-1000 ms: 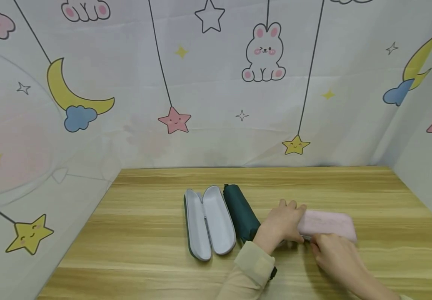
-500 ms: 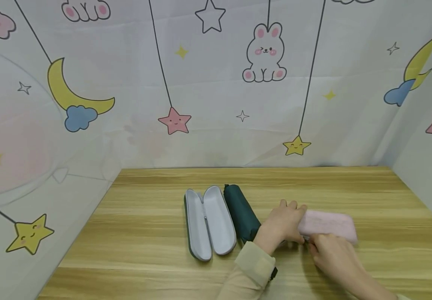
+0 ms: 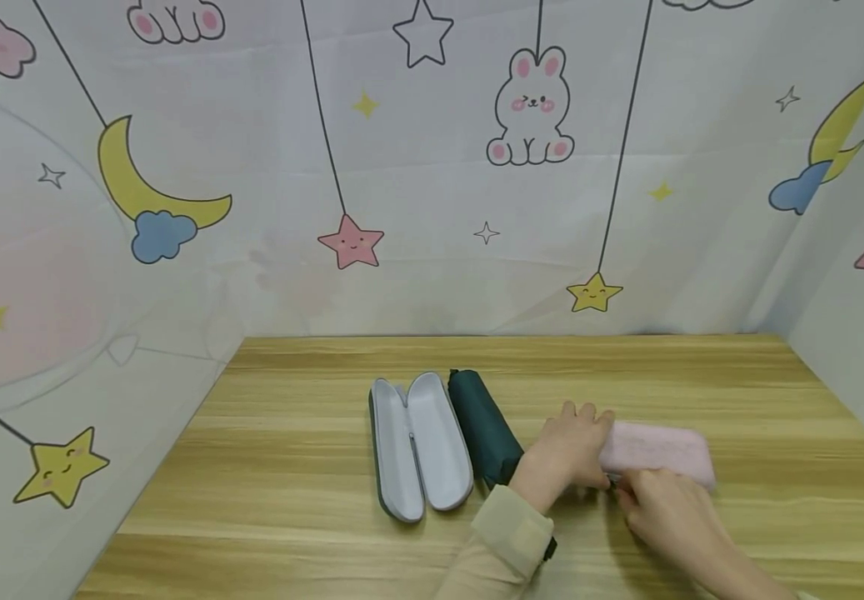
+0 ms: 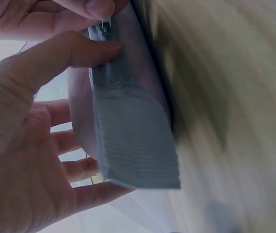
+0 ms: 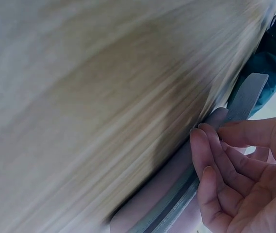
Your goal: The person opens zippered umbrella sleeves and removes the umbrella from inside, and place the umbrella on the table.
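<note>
A pale pink zippered pencil case point(image 3: 660, 443) lies crosswise on the right half of the table. My left hand point(image 3: 568, 450) holds its left end. In the left wrist view that thumb presses the grey zipper tape point(image 4: 112, 73), and the other fingers spread behind the case. A wide grey tab point(image 4: 135, 138) sticks out past the zipper's end. My right hand point(image 3: 667, 504) is at the front side, close to the left thumb. Its thumb and forefinger pinch the zipper pull point(image 4: 106, 28), mostly hidden by the fingertips. In the right wrist view the zipper point(image 5: 174, 204) looks closed along the visible stretch.
Left of the hands lies a dark green rolled bundle point(image 3: 482, 425), apparently a folded umbrella, partly behind the left forearm. Beside it an opened case point(image 3: 439, 450) with pale grey lining rests on the wooden table point(image 3: 274, 450). A patterned cloth backdrop point(image 3: 417, 167) rises behind.
The right fingers have shifted slightly left along the front of the pencil case, toward the left thumb. The left hand and the other things stay in place.
</note>
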Demonstrator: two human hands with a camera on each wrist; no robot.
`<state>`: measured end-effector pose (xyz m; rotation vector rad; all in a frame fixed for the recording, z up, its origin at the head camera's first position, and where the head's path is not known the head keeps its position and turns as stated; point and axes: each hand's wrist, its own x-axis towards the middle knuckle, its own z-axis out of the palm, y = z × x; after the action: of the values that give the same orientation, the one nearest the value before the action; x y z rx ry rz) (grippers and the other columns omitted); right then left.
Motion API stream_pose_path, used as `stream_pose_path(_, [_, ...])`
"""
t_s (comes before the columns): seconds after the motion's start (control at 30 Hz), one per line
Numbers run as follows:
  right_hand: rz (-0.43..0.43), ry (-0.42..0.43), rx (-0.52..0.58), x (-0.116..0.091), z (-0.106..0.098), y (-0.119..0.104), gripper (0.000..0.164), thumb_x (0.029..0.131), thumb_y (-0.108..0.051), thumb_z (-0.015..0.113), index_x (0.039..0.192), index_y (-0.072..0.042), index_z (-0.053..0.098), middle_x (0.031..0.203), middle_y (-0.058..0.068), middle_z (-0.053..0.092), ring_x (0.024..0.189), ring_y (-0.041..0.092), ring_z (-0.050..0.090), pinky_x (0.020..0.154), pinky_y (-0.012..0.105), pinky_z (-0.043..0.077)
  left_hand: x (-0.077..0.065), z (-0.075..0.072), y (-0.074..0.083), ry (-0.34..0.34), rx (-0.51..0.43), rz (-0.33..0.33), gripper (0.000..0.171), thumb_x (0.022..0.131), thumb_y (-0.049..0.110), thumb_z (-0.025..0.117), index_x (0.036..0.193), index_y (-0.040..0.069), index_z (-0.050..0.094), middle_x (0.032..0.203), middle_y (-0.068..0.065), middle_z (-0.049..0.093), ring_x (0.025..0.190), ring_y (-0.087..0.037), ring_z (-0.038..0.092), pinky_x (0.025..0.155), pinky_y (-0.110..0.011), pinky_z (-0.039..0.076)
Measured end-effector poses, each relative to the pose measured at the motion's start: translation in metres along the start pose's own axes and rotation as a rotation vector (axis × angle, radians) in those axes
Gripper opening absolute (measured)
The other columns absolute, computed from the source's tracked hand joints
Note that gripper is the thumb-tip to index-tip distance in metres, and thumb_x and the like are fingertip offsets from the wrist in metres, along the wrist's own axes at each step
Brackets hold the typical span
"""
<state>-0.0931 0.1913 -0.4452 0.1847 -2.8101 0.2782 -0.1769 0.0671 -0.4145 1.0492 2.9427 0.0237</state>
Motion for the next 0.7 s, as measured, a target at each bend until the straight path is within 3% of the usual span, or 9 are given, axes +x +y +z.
stream_pose_path(0.23, [0.002,-0.005,0.027,-0.003,0.0,0.005,0.024,0.076,-0.009,0.072,0.06,-0.02,0.058,0.052,-0.009,0.051,0.048,0.007,0.04,0.044,0.026,0.033,-0.001,-0.001,-0.002,-0.006,-0.011,0.02,0.082,0.075,0.054,0.075,0.146,0.031,0.039,0.136,0.008,0.05,0.122,-0.013,0.048,0.091,-0.03,0.048])
stream_pose_path(0.33, [0.0,0.002,0.043,-0.004,-0.002,0.008,0.021,0.075,-0.007,0.073,0.062,-0.019,0.06,0.055,-0.009,0.054,0.049,0.006,0.042,0.045,0.025,0.034,-0.001,-0.001,-0.002,0.025,-0.003,0.038,0.08,0.075,0.056,0.074,0.144,0.032,0.041,0.132,0.009,0.052,0.119,-0.012,0.05,0.092,-0.033,0.047])
stream_pose_path(0.53, [0.042,-0.067,0.087,-0.005,-0.013,0.012,0.014,0.078,-0.009,0.072,0.067,-0.015,0.065,0.057,-0.008,0.054,0.05,0.004,0.04,0.047,0.02,0.033,0.002,0.003,0.004,0.102,0.07,0.078,0.076,0.075,0.065,0.068,0.14,0.034,0.044,0.128,0.012,0.054,0.117,-0.01,0.052,0.09,-0.035,0.046])
stream_pose_path(0.7, [0.009,-0.006,0.063,-0.003,-0.02,0.018,0.017,0.076,-0.01,0.075,0.067,-0.015,0.062,0.059,-0.008,0.048,0.051,0.004,0.037,0.047,0.02,0.031,0.006,0.008,0.012,0.13,0.1,0.077,0.076,0.074,0.069,0.066,0.139,0.033,0.045,0.126,0.012,0.054,0.116,-0.01,0.053,0.092,-0.035,0.044])
